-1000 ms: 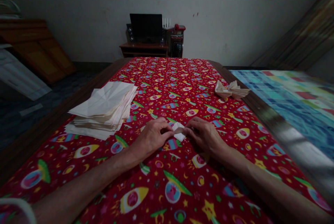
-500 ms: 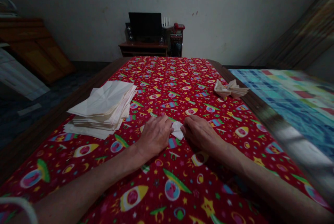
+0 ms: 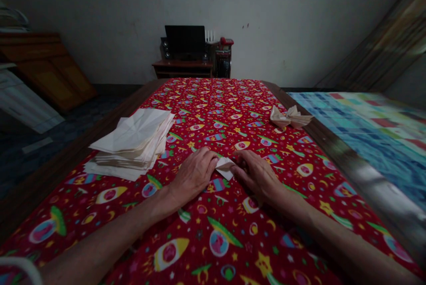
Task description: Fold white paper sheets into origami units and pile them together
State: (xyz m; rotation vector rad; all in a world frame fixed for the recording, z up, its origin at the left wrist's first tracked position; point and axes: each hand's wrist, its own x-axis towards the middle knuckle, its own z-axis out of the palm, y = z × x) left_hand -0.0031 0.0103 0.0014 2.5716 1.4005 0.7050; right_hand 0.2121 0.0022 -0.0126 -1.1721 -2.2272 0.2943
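Observation:
A small folded piece of white paper lies on the red patterned tablecloth, between my two hands. My left hand is closed at its left corner, thumb and fingers pinching the edge. From the right, my right hand grips the other side with its thumb against the paper and its fingers curled. Parts of the paper are hidden under the fingertips. Left of my hands rests a stack of creased paper sheets. Folded paper pieces, fanned like a bow, sit at the right edge of the cloth.
The red tablecloth covers a dark wooden table. Beyond its far end stand a monitor and speakers on a small desk. A bed with a checked cover is on the right, a wooden cabinet on the left.
The folded paper has turned slightly and a raised fold shows on it. My right fingers have loosened and shifted a little around its right side. The view has tilted slightly upward.

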